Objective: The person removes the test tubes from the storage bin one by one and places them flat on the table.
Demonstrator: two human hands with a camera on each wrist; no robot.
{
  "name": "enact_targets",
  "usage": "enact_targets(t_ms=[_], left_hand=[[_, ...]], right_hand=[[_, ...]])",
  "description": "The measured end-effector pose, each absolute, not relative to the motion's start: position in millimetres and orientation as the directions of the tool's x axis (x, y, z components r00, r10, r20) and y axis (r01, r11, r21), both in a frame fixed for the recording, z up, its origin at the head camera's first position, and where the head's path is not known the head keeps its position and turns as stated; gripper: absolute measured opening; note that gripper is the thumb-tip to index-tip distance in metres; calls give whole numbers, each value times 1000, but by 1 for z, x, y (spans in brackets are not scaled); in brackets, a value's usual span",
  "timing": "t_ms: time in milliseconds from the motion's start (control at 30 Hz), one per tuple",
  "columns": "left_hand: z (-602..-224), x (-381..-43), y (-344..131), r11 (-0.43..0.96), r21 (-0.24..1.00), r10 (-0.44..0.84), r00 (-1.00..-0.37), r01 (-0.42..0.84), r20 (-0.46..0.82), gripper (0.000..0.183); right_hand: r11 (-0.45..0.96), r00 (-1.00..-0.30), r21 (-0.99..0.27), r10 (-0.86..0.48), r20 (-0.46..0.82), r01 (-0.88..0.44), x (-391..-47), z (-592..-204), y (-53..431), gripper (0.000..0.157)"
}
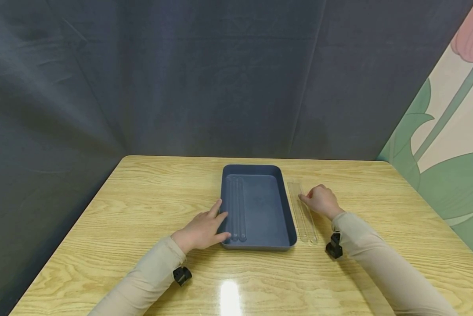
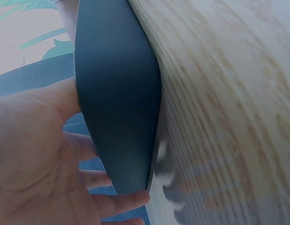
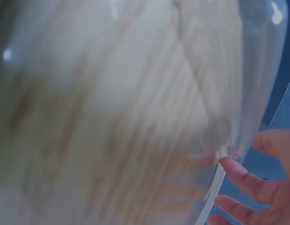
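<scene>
A dark blue rectangular tray (image 1: pixel 265 210) stands on the table. My left hand (image 1: pixel 202 230) rests at its left edge with fingers spread. In the left wrist view, some fingers (image 2: pixel 91 178) reach over the rim while another lies along the outer wall (image 2: pixel 119 93). Clear test tubes (image 1: pixel 242 210) lie side by side along the tray's left side, round ends toward me. To the right of the tray, my right hand (image 1: pixel 323 202) pinches a clear test tube (image 1: pixel 310 226) near its far end. Another clear tube (image 1: pixel 299 219) lies close beside it.
The wooden table (image 1: pixel 149 188) extends around the tray on all sides. A dark cloth (image 1: pixel 220 79) hangs behind the table and on the left. To the right stands a wall with painted flowers (image 1: pixel 453 131).
</scene>
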State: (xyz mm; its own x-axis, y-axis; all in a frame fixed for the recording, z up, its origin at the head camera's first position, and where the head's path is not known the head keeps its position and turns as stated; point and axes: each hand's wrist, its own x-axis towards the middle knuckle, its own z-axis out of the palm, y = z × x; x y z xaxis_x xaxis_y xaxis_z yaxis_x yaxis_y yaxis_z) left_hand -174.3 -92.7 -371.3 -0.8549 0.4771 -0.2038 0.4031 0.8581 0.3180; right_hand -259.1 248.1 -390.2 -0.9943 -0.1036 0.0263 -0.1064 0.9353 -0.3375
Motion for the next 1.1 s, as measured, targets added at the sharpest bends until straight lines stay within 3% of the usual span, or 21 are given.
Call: enact_targets(t_ms=[333, 667, 1100], left_hand=[[-370, -175, -92, 857, 325, 476, -854, 399, -208, 63], [-371, -175, -93, 856, 327, 477, -855, 400, -205, 63], [-371, -175, -93, 854, 329, 481, -853, 403, -202, 63]], right_hand=[[937, -994, -334, -104, 19, -104, -260, -388, 248, 40], [891, -989, -428, -138, 58, -150, -259, -375, 243, 43], [866, -981, -462, -166, 99, -193, -257, -363, 231, 46]])
